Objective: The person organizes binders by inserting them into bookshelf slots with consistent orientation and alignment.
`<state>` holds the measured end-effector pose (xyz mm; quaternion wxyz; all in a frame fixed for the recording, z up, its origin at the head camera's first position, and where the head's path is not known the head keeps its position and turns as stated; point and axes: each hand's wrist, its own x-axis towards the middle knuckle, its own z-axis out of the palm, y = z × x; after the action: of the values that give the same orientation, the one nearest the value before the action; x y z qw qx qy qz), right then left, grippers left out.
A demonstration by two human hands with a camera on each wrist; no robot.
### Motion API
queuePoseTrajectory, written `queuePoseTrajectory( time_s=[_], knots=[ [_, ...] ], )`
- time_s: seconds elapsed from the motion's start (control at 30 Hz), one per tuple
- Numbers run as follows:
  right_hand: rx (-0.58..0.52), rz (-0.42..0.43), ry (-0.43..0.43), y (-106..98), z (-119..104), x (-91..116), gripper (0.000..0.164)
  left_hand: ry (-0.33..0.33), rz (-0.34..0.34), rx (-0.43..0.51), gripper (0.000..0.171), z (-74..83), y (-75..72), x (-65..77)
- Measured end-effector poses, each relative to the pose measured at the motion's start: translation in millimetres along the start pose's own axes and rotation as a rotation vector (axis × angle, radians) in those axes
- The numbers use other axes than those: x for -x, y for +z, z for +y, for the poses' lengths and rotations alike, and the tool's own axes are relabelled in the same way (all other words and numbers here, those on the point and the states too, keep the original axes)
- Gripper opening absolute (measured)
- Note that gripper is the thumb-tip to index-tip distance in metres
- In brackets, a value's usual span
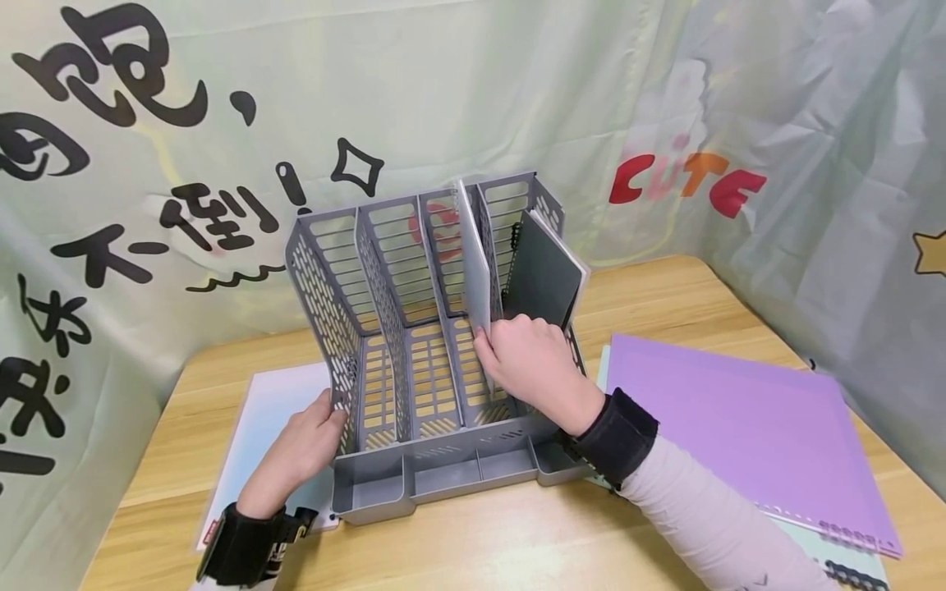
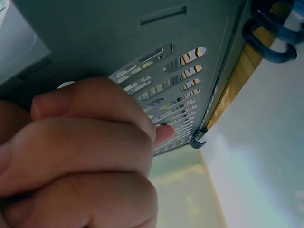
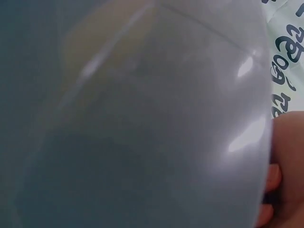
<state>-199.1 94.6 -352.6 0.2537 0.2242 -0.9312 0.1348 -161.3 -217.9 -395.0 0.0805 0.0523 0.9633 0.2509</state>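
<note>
Grips the gray organizer (image 1: pixel 458 443) with the left hand (image 1: pixel 305 439). Pinches a pale notebook (image 1: pixel 475 263) inside it with the right hand (image 1: pixel 530 359).

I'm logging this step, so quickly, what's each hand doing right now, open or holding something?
Left hand: closed, gripping the gray organizer by its left side.
Right hand: closed, pinching the pale notebook.
</note>
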Motion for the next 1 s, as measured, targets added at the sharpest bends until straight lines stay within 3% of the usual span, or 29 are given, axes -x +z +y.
queuePoseTrajectory(
  time_s=[1.0],
  knots=[
    [-0.023, 0.025, 0.055, 6.2, 15.4, 18.1, 0.053, 0.002, 0.008, 0.003, 0.050, -0.5, 1.0, 0.2]
  ],
)
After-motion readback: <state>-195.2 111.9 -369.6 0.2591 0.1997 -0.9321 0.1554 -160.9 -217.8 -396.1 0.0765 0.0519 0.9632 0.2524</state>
